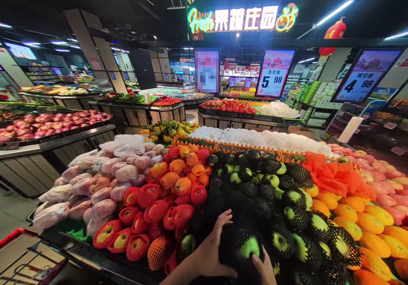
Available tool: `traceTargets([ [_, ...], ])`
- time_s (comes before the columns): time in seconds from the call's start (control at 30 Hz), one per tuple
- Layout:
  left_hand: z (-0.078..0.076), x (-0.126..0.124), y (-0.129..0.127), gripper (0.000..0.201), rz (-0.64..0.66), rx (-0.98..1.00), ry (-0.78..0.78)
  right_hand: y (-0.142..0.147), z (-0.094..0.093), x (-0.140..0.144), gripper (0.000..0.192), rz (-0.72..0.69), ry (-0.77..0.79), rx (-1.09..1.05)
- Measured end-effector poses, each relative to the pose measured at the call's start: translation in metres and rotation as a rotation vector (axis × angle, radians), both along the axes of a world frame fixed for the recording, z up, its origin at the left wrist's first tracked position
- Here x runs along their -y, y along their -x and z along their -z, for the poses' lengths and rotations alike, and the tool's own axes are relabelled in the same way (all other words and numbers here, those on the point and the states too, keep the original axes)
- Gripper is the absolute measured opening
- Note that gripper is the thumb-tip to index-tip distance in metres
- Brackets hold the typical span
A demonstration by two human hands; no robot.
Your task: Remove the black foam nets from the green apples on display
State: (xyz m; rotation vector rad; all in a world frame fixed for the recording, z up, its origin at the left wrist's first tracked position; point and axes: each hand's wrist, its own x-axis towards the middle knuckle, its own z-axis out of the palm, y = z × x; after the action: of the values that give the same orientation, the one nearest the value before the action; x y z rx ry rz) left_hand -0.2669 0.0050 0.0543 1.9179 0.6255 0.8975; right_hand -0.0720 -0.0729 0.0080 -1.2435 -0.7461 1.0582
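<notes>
A green apple in a black foam net sits between my two hands at the bottom middle. My left hand curves around the left side of its netting, fingers upward and thumb below. From the lower right, my right hand presses its thumb near the bare green skin; its other fingers are mostly hidden. The dark netting blurs where it meets my left fingers. Around both hands lie more netted green apples. Red-netted apples are piled just left of my left hand.
Bagged fruit fills the stand's left side. Oranges and orange netting lie at right, with pink fruit beyond. A shopping cart stands at lower left. Price screens rise behind the stand.
</notes>
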Motion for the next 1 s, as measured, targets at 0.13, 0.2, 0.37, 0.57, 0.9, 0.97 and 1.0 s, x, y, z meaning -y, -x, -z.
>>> traceTargets([
  [0.13, 0.004, -0.004, 0.0, 0.107, 0.149, -0.078, -0.195, -0.011, -0.005, -0.009, 0.07, -0.056, 0.016, 0.088],
  [0.2, 0.005, -0.003, 0.0, 0.096, 0.09, -0.055, -0.162, -0.01, -0.009, -0.011, 0.073, -0.103, -0.029, 0.074],
  [0.37, -0.007, 0.005, 0.0, 0.098, -0.166, 0.06, 0.026, 0.005, -0.019, -0.006, 0.062, -0.116, -0.028, -0.045],
  [0.57, -0.02, 0.006, -0.002, 0.126, -0.045, 0.152, 0.284, 0.017, -0.026, -0.003, 0.056, -0.078, 0.081, -0.087],
  [0.9, 0.012, 0.016, -0.009, 0.104, -0.009, 0.36, 0.475, 0.012, -0.023, -0.001, 0.048, -0.093, 0.124, 0.004],
  [0.97, 0.013, 0.016, -0.008, 0.099, -0.057, 0.346, 0.444, 0.011, -0.03, -0.003, 0.046, -0.13, 0.089, 0.036],
  [1.0, 0.013, 0.015, -0.007, 0.1, -0.05, 0.351, 0.449, 0.01, -0.032, -0.004, 0.046, -0.133, 0.079, 0.047],
])
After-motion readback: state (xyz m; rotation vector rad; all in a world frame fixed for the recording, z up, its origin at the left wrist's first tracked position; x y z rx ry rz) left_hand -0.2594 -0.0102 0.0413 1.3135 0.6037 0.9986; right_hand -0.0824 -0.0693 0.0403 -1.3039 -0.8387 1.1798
